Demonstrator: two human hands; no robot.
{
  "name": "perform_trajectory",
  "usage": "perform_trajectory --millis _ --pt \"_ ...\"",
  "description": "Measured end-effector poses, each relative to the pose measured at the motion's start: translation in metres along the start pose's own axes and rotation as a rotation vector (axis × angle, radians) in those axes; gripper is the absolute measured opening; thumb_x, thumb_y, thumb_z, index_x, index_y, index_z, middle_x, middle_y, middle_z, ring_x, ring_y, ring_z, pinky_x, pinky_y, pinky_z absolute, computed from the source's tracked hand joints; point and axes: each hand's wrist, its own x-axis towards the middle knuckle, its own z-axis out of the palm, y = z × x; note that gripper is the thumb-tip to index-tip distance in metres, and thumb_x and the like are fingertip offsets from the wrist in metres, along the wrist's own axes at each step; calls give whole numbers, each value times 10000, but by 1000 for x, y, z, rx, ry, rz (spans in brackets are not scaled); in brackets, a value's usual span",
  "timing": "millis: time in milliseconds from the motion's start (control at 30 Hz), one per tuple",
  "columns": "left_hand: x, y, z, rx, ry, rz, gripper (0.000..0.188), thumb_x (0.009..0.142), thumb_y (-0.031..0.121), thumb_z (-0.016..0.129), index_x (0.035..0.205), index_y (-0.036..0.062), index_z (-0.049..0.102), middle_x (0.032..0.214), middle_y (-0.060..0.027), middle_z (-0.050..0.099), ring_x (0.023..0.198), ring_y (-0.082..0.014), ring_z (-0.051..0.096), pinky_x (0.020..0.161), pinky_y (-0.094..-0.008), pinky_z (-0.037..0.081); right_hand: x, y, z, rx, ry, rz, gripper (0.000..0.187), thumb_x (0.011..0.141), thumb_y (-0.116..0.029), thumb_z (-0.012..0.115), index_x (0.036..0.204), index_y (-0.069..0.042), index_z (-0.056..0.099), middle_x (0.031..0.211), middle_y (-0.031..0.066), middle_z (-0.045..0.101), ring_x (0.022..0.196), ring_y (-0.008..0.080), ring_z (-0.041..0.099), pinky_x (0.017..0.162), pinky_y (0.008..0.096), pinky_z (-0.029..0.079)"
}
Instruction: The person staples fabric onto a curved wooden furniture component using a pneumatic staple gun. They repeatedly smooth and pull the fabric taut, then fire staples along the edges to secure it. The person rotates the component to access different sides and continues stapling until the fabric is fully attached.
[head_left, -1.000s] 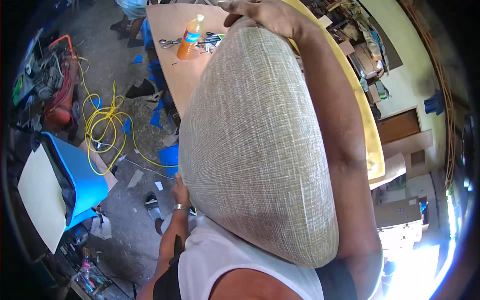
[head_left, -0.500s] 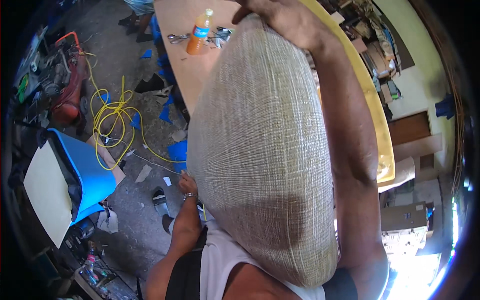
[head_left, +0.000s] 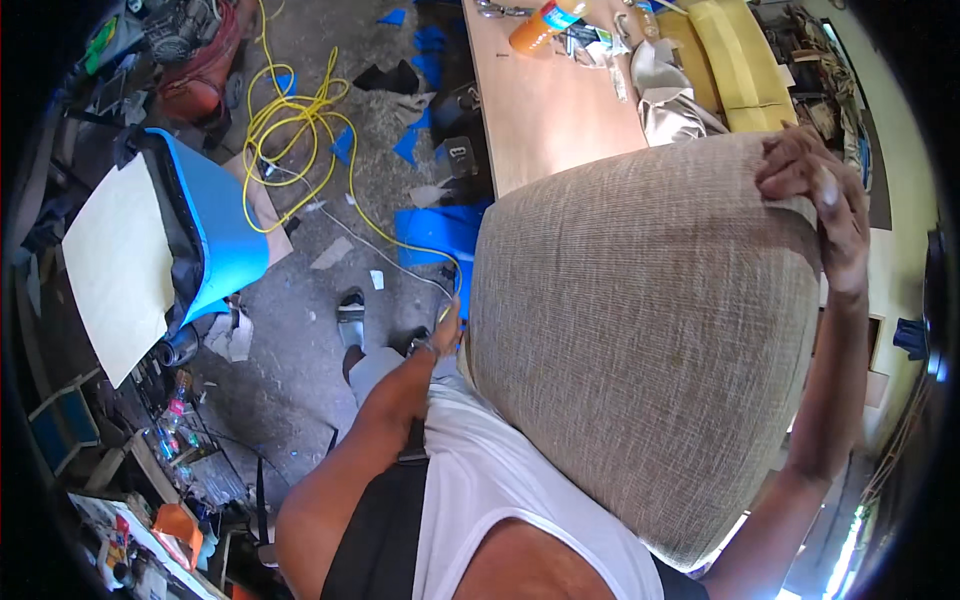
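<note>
A large cushion [head_left: 640,330], covered in coarse beige-grey woven fabric, is held in front of my body. It tilts to the right and rests close to my white top. My right hand [head_left: 820,195] grips its far right corner, fingers curled over the fabric. My left hand [head_left: 449,328] is low at the cushion's left edge, closed against it, its fingers partly hidden. Just beyond the cushion stands a wooden-topped table [head_left: 560,120].
On the table are an orange drink bottle [head_left: 545,28], shiny grey fabric [head_left: 670,95] and small tools. Yellow foam [head_left: 735,60] lies beyond. A yellow hose [head_left: 300,130] and blue scraps [head_left: 435,235] litter the floor. At left stands a blue padded piece [head_left: 215,220] with a pale board.
The cushion has swung to the right and tipped over, uncovering more of the table. My right hand has moved right and nearer with its corner. My left hand stays at the left edge.
</note>
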Motion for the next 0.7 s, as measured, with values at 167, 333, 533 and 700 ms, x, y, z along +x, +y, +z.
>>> perform_trajectory --millis 167,333,533,700 --pt "-33 95 41 -428 -269 -52 864 945 766 476 1413 45 560 1366 -135 655 1229 -279 630 1014 -475 495 -15 1 -11 2 -36 87 656 1006 -549 408 817 10 696 938 167 699 1024 323 647 1058 490 420" --pt "21 19 -19 -290 -191 218 607 1041 547 490 1415 76 572 1358 -101 664 1231 -269 637 1040 -483 502 -15 -1 -11 -52 -2 114 640 1020 -554 398 846 -16 698 970 165 691 1089 323 637 1073 506 407" --pt "-34 127 22 -614 -395 19 438 1043 384 579 1282 23 647 1247 -118 712 1114 -261 693 1009 -436 533 -22 11 2 13 111 128 592 1023 -517 438 860 -19 714 961 156 693 1075 322 649 1097 545 372" --pt "-18 147 12 -393 -273 74 444 1048 399 557 1250 19 663 1199 -97 733 1050 -245 709 977 -435 546 -17 9 1 26 116 125 557 1034 -466 454 844 -12 715 923 147 692 1063 321 655 1123 554 339"
